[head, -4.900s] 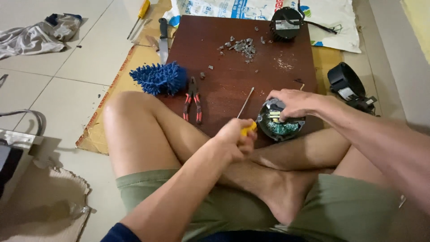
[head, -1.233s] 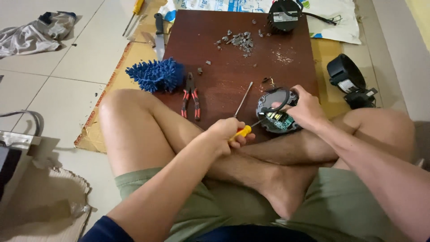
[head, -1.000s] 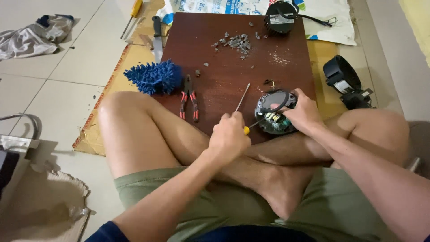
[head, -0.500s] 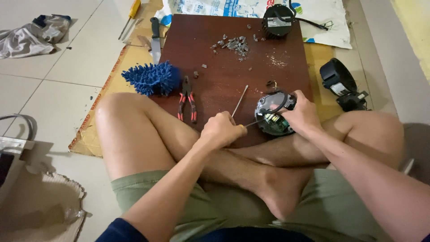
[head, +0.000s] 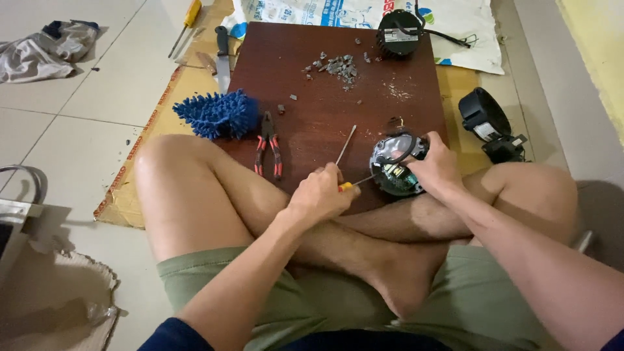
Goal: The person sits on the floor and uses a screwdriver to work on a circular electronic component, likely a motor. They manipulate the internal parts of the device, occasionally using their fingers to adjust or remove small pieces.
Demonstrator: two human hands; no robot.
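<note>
Because the person sits cross-legged on the tiled floor, the low dark-brown wooden table (head: 325, 97) lies just past the knees, resting on a sheet of flattened cardboard (head: 140, 162) whose edge carries red print. Beyond the table's far edge lies a white plastic sack (head: 468, 39) with blue and red printing, flat and partly under a round black housing (head: 398, 32) with a cable. A second black housing (head: 484, 117) sits on the floor to the right, bearing a small white label. On the table are a blue fluffy duster head (head: 214, 114), red-handled pliers (head: 268, 146), a loose thin metal rod (head: 346, 144) and a heap of small grey screws or fragments (head: 338, 65). A knife (head: 223, 55) lies at the table's left edge. At the near edge sits the round black device with a green circuit board (head: 393, 166), open side up. The right hand (head: 432, 169) is clamped on its rim, steadying it. The left hand (head: 318, 195) is closed around a yellow-handled screwdriver (head: 356, 183), whose tip reaches into the board. This looks like the loosening of a fastener inside, though the tip's exact seat is too small to tell; the work calls for a firm hold and straight pressure.
</note>
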